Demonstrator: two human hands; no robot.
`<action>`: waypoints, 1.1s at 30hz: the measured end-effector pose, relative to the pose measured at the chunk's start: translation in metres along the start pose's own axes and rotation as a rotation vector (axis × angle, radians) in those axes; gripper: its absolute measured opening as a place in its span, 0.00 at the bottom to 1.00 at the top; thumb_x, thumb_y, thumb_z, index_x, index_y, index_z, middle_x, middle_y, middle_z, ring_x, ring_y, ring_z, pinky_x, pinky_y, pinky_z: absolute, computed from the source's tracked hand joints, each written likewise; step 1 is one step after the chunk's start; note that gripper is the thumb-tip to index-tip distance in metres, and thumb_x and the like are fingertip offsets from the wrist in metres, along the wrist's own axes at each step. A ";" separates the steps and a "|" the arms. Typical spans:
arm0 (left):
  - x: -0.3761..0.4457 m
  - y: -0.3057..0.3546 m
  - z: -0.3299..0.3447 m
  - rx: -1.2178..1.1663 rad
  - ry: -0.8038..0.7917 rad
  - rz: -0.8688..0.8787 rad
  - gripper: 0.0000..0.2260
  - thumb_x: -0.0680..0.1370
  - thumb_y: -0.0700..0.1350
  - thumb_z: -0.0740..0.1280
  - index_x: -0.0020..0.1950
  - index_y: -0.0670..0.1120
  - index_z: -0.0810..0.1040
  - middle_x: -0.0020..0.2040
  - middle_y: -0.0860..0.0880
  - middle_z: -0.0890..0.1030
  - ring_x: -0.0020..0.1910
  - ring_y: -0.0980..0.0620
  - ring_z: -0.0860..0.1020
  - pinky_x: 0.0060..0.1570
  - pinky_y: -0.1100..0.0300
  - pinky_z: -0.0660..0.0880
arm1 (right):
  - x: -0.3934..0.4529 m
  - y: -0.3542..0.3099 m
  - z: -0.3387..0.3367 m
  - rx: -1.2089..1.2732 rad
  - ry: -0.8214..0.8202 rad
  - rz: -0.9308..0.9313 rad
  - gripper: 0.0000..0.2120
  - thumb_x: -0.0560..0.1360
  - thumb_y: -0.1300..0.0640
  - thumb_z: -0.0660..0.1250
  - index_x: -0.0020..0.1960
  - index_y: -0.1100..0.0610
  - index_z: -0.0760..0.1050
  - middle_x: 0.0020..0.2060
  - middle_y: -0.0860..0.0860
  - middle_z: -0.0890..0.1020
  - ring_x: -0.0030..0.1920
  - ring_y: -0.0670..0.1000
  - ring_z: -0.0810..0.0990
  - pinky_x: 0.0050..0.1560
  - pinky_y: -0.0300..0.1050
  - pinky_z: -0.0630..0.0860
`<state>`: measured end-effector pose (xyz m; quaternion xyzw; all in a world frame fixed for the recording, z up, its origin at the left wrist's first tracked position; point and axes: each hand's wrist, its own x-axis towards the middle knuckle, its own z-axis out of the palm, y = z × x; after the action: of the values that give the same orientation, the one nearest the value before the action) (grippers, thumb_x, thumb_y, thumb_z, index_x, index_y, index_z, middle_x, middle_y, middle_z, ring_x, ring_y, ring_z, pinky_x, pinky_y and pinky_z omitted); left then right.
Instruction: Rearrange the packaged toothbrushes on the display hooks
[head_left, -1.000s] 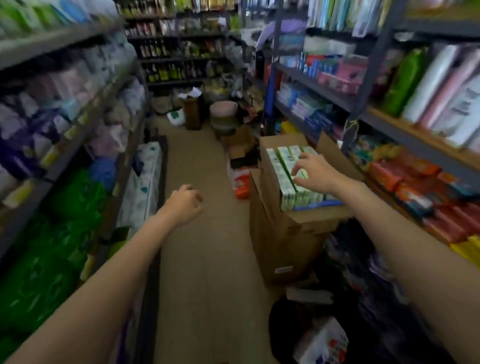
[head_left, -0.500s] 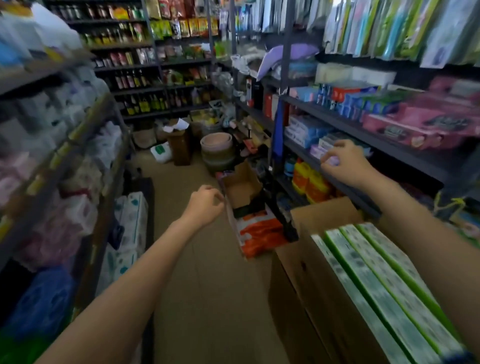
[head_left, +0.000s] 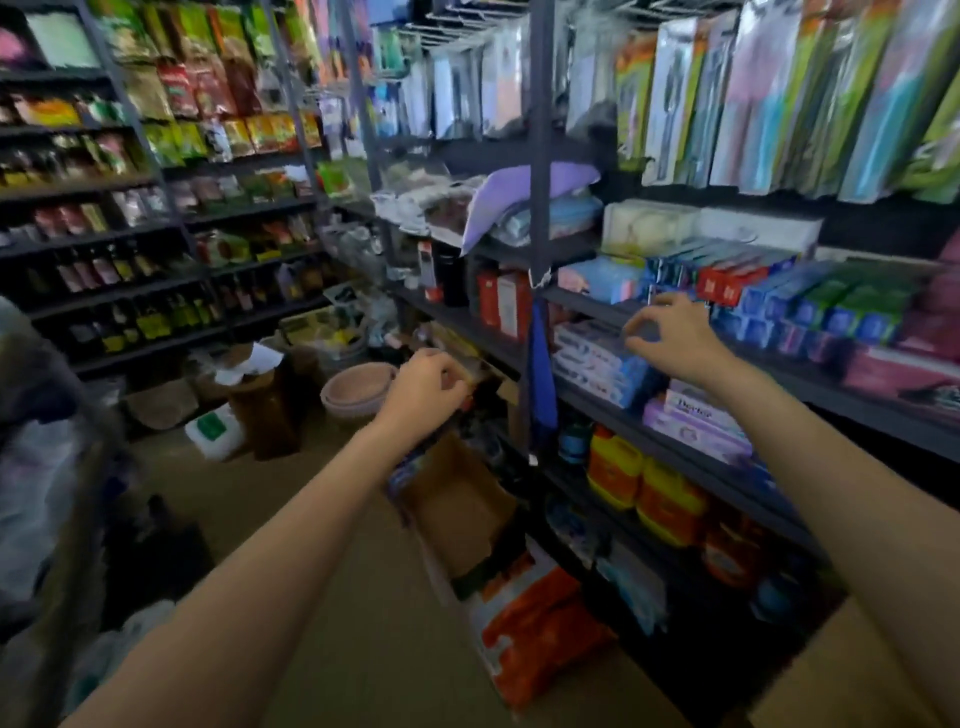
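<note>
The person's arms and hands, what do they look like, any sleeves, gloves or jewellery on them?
Both forearms are bare as far up as the head view shows: no sleeves in sight. The left hand and the right hand wear no gloves. No watch, bracelet or band shows at either wrist, and no ring can be made out, though the picture is blurred, so small items on the fingers could be missed.
</note>
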<state>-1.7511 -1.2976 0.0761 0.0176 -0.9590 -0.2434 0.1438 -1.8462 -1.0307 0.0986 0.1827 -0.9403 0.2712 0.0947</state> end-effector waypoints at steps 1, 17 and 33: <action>0.033 -0.002 0.000 -0.004 -0.022 0.039 0.06 0.77 0.42 0.63 0.51 0.44 0.78 0.55 0.49 0.73 0.53 0.52 0.73 0.50 0.62 0.69 | 0.016 0.001 -0.002 -0.016 0.009 0.040 0.10 0.78 0.57 0.62 0.56 0.59 0.77 0.68 0.61 0.62 0.71 0.58 0.56 0.67 0.51 0.53; 0.361 0.101 0.083 -0.101 0.028 0.513 0.13 0.77 0.47 0.64 0.61 0.49 0.73 0.75 0.46 0.57 0.73 0.43 0.55 0.68 0.47 0.59 | 0.257 0.101 -0.082 -0.242 0.828 0.331 0.35 0.73 0.55 0.68 0.75 0.53 0.53 0.72 0.64 0.53 0.67 0.67 0.60 0.64 0.61 0.63; 0.499 0.167 0.127 -0.656 0.149 0.537 0.18 0.74 0.37 0.67 0.63 0.45 0.70 0.66 0.42 0.64 0.61 0.49 0.67 0.53 0.76 0.58 | 0.336 0.115 -0.079 -0.565 1.059 -0.093 0.30 0.67 0.67 0.66 0.65 0.55 0.60 0.65 0.59 0.58 0.63 0.59 0.64 0.57 0.52 0.73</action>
<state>-2.2587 -1.1435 0.1818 -0.2616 -0.7885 -0.4873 0.2691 -2.1932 -0.9958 0.2028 0.0312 -0.7918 0.0605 0.6069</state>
